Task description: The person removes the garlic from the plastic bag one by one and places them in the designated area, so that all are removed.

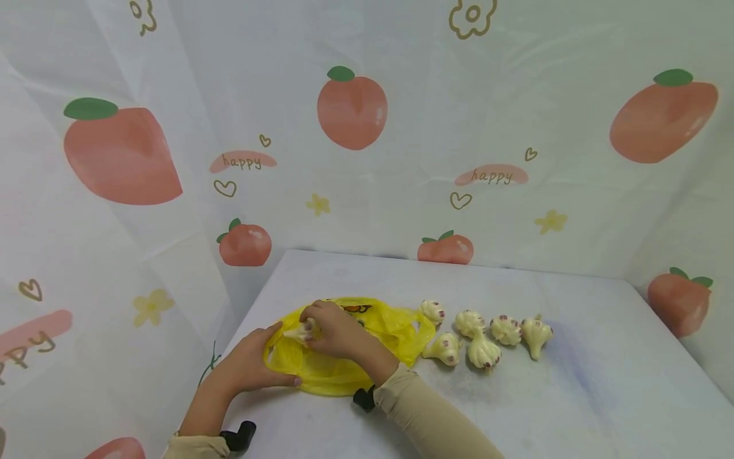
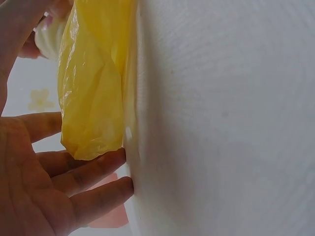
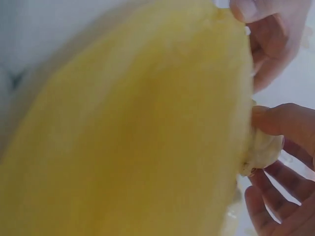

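In the head view a yellow plastic bag (image 1: pixel 335 373) lies on the table with its opening toward the left. My right hand (image 1: pixel 335 328) pinches a garlic bulb (image 1: pixel 309 329) at that opening, stem pointing left. The right wrist view shows the bulb (image 3: pixel 267 147) between thumb and fingers, partly behind the bag (image 3: pixel 147 123). At the bag's left end, my left hand (image 1: pixel 252 360) touches the plastic, thumb and fingers spread apart. Its fairly straight fingers (image 2: pixel 93 174) show beside the bag (image 2: pixel 93 83) in the left wrist view. The inside of the bag is mostly hidden.
To the right of the bag lie several garlic bulbs on the white table (image 1: pixel 573 408); the nearest bulb (image 1: pixel 445 349) is close to the bag's handles. A white printed curtain (image 1: pixel 401 191) stands behind and to the left. A thin green strand (image 1: pixel 212 360) lies by the left wrist.
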Demonstrator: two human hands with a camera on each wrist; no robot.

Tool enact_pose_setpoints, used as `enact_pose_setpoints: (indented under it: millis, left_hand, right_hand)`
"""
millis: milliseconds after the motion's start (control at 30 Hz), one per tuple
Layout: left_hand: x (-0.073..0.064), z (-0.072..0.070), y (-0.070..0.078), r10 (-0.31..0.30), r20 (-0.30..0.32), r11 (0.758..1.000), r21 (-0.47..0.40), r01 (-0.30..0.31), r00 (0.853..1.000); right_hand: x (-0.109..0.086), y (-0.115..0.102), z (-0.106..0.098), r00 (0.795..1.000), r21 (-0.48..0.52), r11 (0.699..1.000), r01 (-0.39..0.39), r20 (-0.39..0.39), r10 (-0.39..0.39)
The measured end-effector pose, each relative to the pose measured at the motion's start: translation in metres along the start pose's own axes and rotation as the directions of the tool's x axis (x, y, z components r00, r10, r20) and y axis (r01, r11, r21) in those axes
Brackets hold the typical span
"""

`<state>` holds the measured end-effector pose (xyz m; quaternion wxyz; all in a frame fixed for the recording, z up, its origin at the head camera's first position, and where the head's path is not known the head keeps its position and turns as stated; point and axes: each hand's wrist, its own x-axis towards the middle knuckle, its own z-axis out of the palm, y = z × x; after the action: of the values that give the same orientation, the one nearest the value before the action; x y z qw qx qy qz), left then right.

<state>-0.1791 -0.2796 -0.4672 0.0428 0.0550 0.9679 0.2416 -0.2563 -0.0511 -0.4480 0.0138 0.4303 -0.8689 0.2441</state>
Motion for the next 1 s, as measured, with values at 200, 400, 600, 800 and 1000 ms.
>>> enact_pose_setpoints:
  millis: [200, 400, 600, 800, 1000]
  left_hand:
    - [0.0, 0.0, 0.001, -0.008, 0.006, 1.0, 0.009, 0.008, 1.0]
    - [-0.001, -0.001, 0.001, 0.014, 0.002, 1.0, 0.012, -0.014, 1.0]
    - [-0.001, -0.001, 0.001, 0.025, -0.003, 1.0, 0.015, -0.025, 1.0]
    - [-0.002, -0.001, 0.002, 0.011, 0.006, 1.0, 0.022, -0.011, 1.0]
    - [-0.002, -0.001, 0.004, -0.003, 0.016, 1.0, 0.019, 0.003, 1.0]
  right_hand:
    - [-0.009, -0.003, -0.014, 0.999, 0.055, 0.998, 0.022, -0.05, -0.02]
    - [-0.023, -0.002, -0.03, 0.997, 0.134, 0.991, 0.011, -0.079, 0.0]
    - [-0.036, 0.002, -0.044, 0.994, 0.199, 0.98, 0.025, -0.109, -0.003]
    - [-0.047, 0.006, -0.055, 0.991, 0.192, 0.98, 0.054, -0.134, -0.029]
    - [-0.06, 0.006, -0.066, 0.983, 0.19, 0.98, 0.066, -0.18, -0.032]
